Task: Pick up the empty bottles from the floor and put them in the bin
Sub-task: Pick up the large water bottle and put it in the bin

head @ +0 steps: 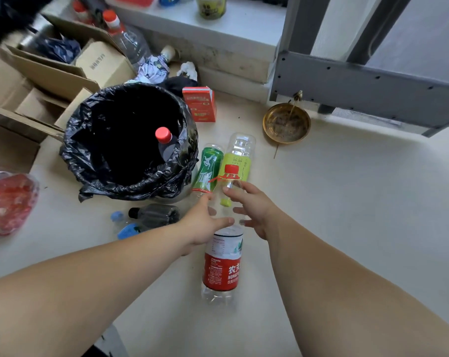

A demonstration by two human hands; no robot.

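Note:
A clear bottle with a red label [221, 271] and a red cap is in the middle, its neck crossing over two bottles lying on the floor. My left hand [204, 224] and my right hand [254, 210] grip its clear upper part from either side, fingers spread. The two floor bottles are a green-label bottle [208, 170] and a yellow-green-label bottle [240, 155], both right of the bin. The bin [89, 140], lined with a black bag, stands at the left and holds a dark bottle with a red cap [164, 140]. A dark bottle with a black cap [156, 215] lies below the bin.
Two blue-capped bottles [127, 229] lie beside the dark one. Cardboard boxes [38, 81] crowd the left, and a red plastic bag [7, 202] lies at the left edge. A red carton [200, 104] and a brass dish [286, 123] sit behind. A grey metal frame [360, 83] is at right.

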